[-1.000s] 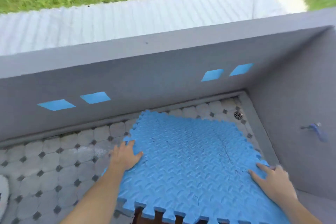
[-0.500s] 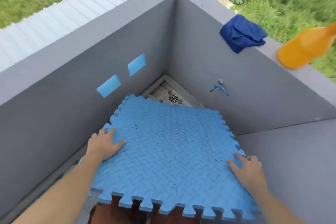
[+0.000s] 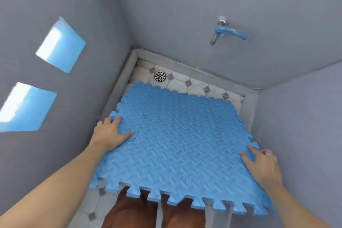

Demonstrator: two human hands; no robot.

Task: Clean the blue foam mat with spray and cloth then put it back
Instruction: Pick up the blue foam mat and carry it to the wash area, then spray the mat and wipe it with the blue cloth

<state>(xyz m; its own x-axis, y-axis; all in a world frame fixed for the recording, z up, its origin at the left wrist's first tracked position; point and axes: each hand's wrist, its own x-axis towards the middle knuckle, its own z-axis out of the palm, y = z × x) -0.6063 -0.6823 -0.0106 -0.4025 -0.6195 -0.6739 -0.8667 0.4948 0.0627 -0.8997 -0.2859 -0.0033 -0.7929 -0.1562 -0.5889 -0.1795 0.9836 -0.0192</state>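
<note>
2 hands are gripping the blue foam mat (image 3: 177,140) by opposite edges: left hand (image 3: 109,134) and right hand (image 3: 262,165), thumbs on top, fingers curling under, over the tiled floor (image 3: 185,82) near the drain (image 3: 160,76).

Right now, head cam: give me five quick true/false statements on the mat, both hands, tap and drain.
1. Both hands grip the blue foam mat by opposite edges. True: left hand, right hand.
2. The mat covers the floor drain. False: the drain lies bare beyond the mat's far edge.
3. A tap with a blue handle sticks out of the wall. True.
4. The right hand holds a cloth. False: it holds only the mat.
5. Water runs from the tap. False: none is visible.
</note>
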